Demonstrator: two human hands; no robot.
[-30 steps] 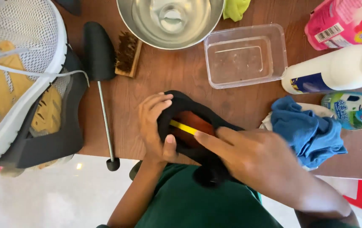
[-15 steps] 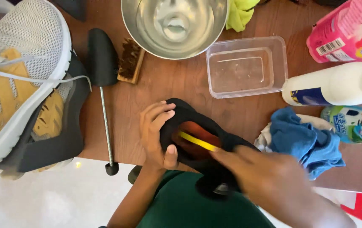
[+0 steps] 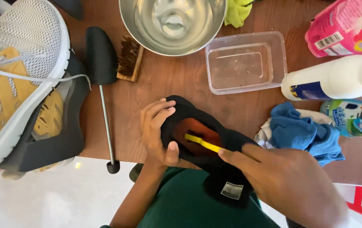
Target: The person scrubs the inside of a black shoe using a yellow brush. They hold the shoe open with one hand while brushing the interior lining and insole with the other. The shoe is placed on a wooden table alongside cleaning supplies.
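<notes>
My left hand (image 3: pixel 158 133) grips the front end of a black insole (image 3: pixel 198 147) with an orange patch, holding it over the table's near edge. My right hand (image 3: pixel 286 181) holds a thin yellow-handled tool (image 3: pixel 203 142), its tip resting on the orange patch. The insole's heel end, with a small white label (image 3: pixel 231 191), hangs over my green shirt. Which kind of tool it is stays unclear, since its working end is hidden against the insole.
A white and yellow sneaker (image 3: pixel 16 80) lies at left beside a black shoe tree (image 3: pixel 101 63) and a wooden brush (image 3: pixel 129 59). Behind are a steel bowl (image 3: pixel 172 23) and a clear plastic tub (image 3: pixel 246 63). Blue cloth (image 3: pixel 303 133), white bottle (image 3: pixel 333 80) and pink bottle (image 3: pixel 345 27) sit at right.
The insole has tilted and slid slightly right in my hands. My right hand has pulled back toward the lower right, and the yellow tool now points more steeply onto the orange patch.
</notes>
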